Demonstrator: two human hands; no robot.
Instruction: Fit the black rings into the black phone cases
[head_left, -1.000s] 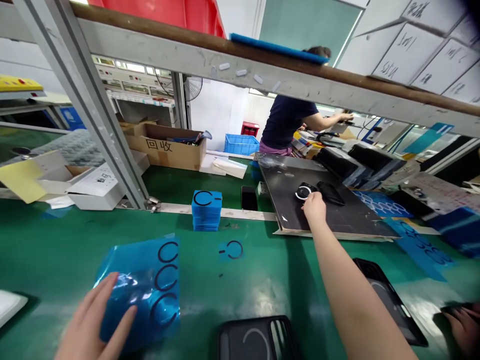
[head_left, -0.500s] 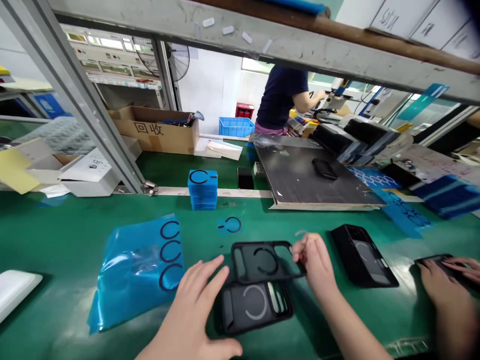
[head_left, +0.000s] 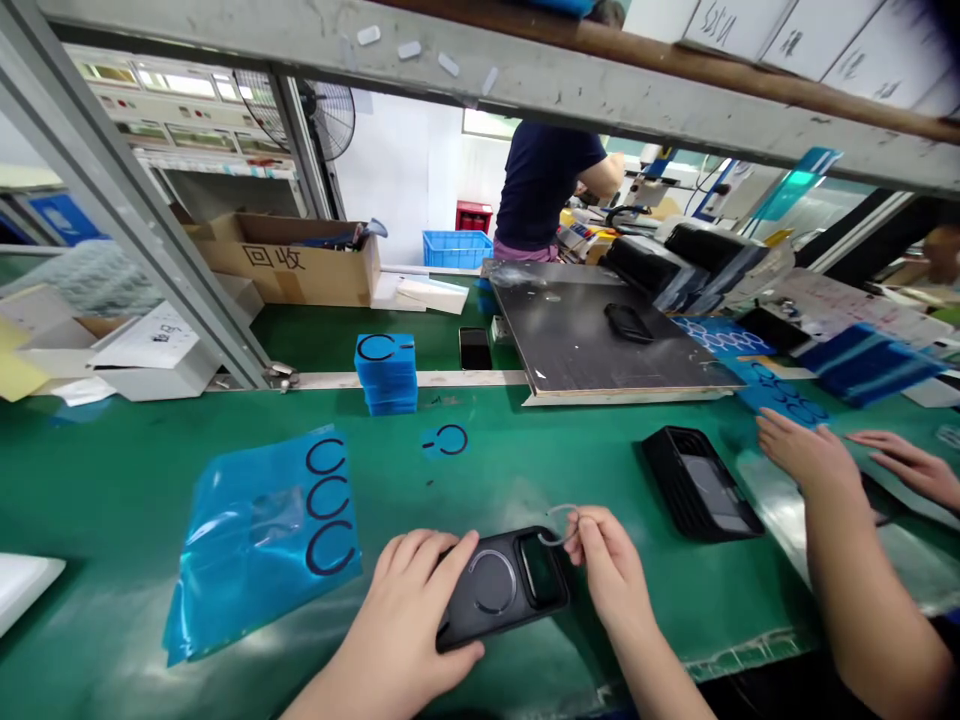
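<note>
My left hand [head_left: 409, 605] grips the left end of a black phone case [head_left: 525, 612] on the green bench, thumb along the near edge and fingers over the top. The case lies flat, with a ring outline [head_left: 493, 582] on its back and a wide camera opening at its right end. Between my right thumb and fingers is a thin grey C-shaped ring [head_left: 553, 541], held above that opening. My right hand [head_left: 606, 562] is just right of the case. My left palm and fingers hide the case's left end.
To the left lies a blue film bag [head_left: 259, 540] with several black rings. Behind are a blue film stack [head_left: 386, 375] and a loose ring sticker [head_left: 451, 440]. Stacked black cases [head_left: 701, 485] stand at right, near a co-worker's hands [head_left: 810, 455]. A raised black board [head_left: 592, 345] sits further back.
My left hand has come down onto the case. The upper case with the black ring no longer shows separately. My right hand has moved lower. The co-worker's left hand has moved toward the blue film sheet.
</note>
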